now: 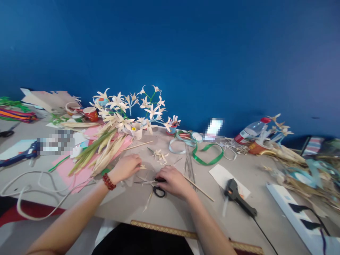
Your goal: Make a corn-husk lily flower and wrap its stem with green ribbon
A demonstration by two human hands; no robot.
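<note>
My right hand curls over one black handle of the scissors. Their blades point left and stand apart, and the other handle loop rests on the table. To the left, my left hand, with a red bead bracelet at the wrist, has its fingers drawn together just above the table. A small pale husk piece shows at its fingertips; whether they grip it, I cannot make out. Beyond both hands lies a small pale husk flower. A thin husk strip lies below the scissors.
Dried husks lie on pink paper at left, before a cup of pale flowers. Green ribbon, wires and a stick lie beyond my right hand. A black glue gun and power strip are at right.
</note>
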